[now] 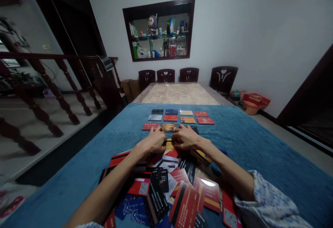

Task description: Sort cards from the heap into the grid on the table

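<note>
My left hand (pixel 154 140) and my right hand (pixel 186 137) are side by side, fingers curled in toward each other. Between them a yellow card (pixel 169 144) with a dark stripe is gripped at its two sides. Just beyond my fingertips lies a gold card (pixel 168 127), with a red card (pixel 150 126) to its left. A dark card (pixel 194 129) is partly hidden behind my right hand. Under my wrists and forearms spreads a loose heap of mixed cards, among them a red striped card (pixel 184 203) and a black card (pixel 156 200).
Rows of cards or small card stacks, such as an orange one (pixel 187 120) and a blue one (pixel 171 111), lie farther back on the blue cloth (pixel 241 134). Beyond are the bare stone tabletop (pixel 179 93) and dark chairs (pixel 224 78). A wooden railing (pixel 49 56) runs at left.
</note>
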`<action>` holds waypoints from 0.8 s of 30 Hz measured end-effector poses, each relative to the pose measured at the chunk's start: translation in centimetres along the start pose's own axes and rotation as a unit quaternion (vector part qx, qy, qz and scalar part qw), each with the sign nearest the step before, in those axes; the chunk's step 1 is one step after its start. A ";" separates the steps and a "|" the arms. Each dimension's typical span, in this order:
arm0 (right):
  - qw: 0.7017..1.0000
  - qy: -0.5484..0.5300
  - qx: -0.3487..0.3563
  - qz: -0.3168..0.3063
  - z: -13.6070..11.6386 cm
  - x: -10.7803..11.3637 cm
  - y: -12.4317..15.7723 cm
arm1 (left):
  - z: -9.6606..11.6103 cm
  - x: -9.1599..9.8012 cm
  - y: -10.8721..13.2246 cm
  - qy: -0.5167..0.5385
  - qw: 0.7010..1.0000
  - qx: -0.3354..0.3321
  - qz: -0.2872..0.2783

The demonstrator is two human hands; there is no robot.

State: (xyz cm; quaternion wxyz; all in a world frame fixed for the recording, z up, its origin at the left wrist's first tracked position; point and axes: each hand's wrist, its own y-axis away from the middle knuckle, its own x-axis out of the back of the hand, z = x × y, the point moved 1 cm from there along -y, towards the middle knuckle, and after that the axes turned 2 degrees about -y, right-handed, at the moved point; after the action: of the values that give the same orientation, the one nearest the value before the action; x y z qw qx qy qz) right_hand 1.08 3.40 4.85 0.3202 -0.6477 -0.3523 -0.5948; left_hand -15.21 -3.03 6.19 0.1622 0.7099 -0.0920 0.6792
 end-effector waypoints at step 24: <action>0.999 -0.046 -0.001 0.016 1.8 -1.0 -0.2 | -0.6 -1.3 -0.6 -0.037 0.993 -0.092 0.060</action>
State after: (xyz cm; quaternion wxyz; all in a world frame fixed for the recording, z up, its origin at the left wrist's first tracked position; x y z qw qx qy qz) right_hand 1.81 4.96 3.70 0.3128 -0.6803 -0.3551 -0.5598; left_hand -15.67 -2.38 4.82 0.1824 0.7101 -0.2022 0.6493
